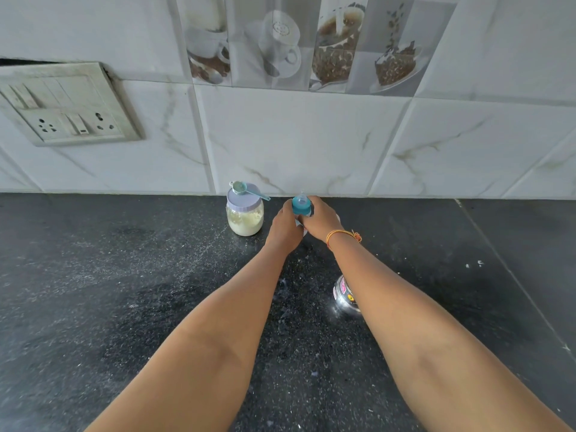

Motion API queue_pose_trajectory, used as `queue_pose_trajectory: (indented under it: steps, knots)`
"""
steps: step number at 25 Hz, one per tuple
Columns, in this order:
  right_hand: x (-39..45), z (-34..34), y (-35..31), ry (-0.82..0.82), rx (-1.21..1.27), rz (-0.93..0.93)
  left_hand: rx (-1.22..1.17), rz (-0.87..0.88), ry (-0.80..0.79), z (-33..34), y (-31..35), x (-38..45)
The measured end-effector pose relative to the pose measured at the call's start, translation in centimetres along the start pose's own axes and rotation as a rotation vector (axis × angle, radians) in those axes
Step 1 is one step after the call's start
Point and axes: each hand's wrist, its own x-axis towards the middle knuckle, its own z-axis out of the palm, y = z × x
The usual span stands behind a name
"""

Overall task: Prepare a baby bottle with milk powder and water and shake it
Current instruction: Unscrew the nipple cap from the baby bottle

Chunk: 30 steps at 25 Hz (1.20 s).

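A baby bottle point(301, 204) with a blue collar and clear teat stands upright on the black counter near the wall. My left hand point(284, 227) grips its body from the left. My right hand point(321, 219) curls around the blue collar from the right and hides most of the bottle. Just left of them stands a clear jar of milk powder point(245, 218) with a pale lilac lid. A small blue-green scoop point(246, 189) lies across that lid.
A shiny steel vessel point(345, 295) stands on the counter under my right forearm. The black speckled counter point(109, 291) carries scattered white powder. A switchboard point(67, 104) hangs on the tiled wall at left. A seam runs through the counter at right.
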Motion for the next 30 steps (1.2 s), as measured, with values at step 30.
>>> queue_pose_trajectory:
  steps: [30]
  knots:
    - [-15.4,4.6,0.0,-0.184,0.208,-0.146,-0.250,-0.097,0.048,-3.9,-7.0,-17.5]
